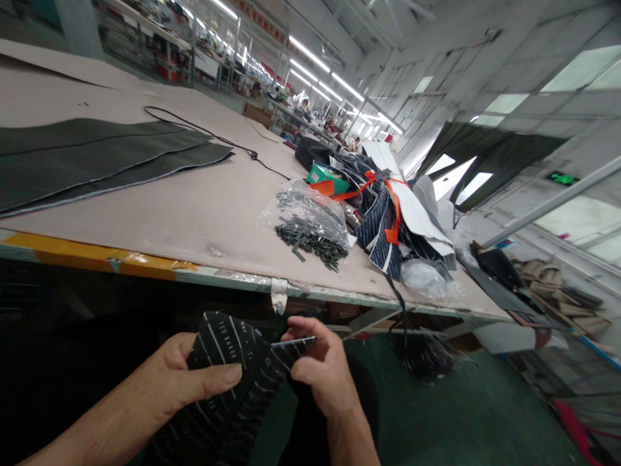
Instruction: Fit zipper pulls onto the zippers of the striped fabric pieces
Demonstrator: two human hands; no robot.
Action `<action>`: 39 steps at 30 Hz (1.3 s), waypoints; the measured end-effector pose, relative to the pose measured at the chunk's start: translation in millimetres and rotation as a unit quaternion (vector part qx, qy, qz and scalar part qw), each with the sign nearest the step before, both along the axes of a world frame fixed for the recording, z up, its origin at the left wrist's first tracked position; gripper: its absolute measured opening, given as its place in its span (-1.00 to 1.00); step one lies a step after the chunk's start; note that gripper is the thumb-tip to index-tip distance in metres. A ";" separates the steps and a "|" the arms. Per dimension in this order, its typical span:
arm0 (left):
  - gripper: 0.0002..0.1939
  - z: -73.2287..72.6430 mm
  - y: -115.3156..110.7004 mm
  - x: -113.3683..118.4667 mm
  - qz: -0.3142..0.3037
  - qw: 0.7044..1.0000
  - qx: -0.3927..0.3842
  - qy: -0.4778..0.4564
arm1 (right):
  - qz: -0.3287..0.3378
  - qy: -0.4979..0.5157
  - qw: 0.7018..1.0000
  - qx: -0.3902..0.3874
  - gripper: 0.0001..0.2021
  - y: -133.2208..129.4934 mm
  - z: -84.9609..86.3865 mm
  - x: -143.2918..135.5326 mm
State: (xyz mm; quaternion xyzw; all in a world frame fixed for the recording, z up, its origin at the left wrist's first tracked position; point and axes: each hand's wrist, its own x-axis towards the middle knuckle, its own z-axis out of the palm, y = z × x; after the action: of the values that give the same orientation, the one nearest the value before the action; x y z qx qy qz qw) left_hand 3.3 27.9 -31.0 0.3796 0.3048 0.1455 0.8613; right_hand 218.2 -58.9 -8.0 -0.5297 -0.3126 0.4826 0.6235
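Observation:
Below the table's front edge, my left hand (187, 375) grips a black fabric piece (228, 343) printed with white lettering and stripes, thumb on top. My right hand (323, 369) pinches the right corner of the same fabric between thumb and fingers, where a pale cut edge shows. A fold or seam runs between the two hands. The lower part of the fabric hangs into shadow over my lap, so its full shape is hidden.
On the table (208, 213) lie a plastic bag (310, 204) spilling small dark strips (310, 243), bundled printed fabric (381, 223) with orange ties, a green box (327, 178), a black cord (208, 133) and dark fabric panels (97, 158). A black bag (422, 356) sits below.

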 end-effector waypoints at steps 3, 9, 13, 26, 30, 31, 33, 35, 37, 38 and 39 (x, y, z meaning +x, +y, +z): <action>-0.65 3.7 -5.1 12.7 0.003 0.999 0.032 0.012 | 0.015 0.044 0.998 -0.044 -0.58 -7.5 -5.3 -16.8; -0.63 20.6 -7.6 28.6 0.065 0.983 0.158 0.070 | -0.057 -0.048 0.997 -0.005 -0.82 -11.3 -4.7 -28.1; -0.59 28.0 -8.7 36.7 0.095 0.981 0.145 0.083 | -0.078 -0.191 0.968 0.140 -0.83 -17.1 -11.6 -28.5; -0.59 25.0 -15.5 38.0 0.131 0.989 0.022 0.062 | -0.058 -0.127 0.985 0.106 -0.91 -9.6 -4.6 -27.7; -0.54 34.6 -11.3 37.9 0.136 0.989 -0.040 0.050 | -0.032 0.018 0.992 0.118 -0.89 -8.3 -7.2 -31.4; -0.54 36.8 -9.2 37.4 0.132 0.989 -0.050 0.044 | -0.044 0.067 0.991 0.108 -0.86 -7.4 -7.3 -32.0; -0.56 39.0 -4.5 36.0 0.132 0.989 -0.055 0.044 | -0.073 0.146 0.984 0.075 -0.75 -3.6 -6.4 -31.4; -0.58 38.7 0.0 35.0 0.146 0.987 -0.040 0.049 | -0.088 0.178 0.979 0.035 -0.64 2.0 -4.2 -28.4; -0.60 37.1 3.3 35.6 0.147 0.988 -0.025 0.046 | -0.084 0.176 0.981 -0.004 -0.57 8.2 -1.6 -25.0; -0.61 36.3 4.4 36.4 0.138 0.989 -0.018 0.042 | -0.077 0.170 0.982 -0.020 -0.56 10.9 -0.5 -23.9; -0.61 35.8 5.1 37.5 0.127 0.991 -0.014 0.043 | -0.069 0.164 0.983 -0.033 -0.57 13.3 0.3 -23.4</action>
State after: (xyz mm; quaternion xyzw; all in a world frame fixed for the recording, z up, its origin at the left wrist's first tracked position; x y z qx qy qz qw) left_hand 40.9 32.9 4.8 0.3316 0.3891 0.2325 0.8274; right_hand 194.8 -45.6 -7.6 -0.4838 -0.1527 0.5284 0.6808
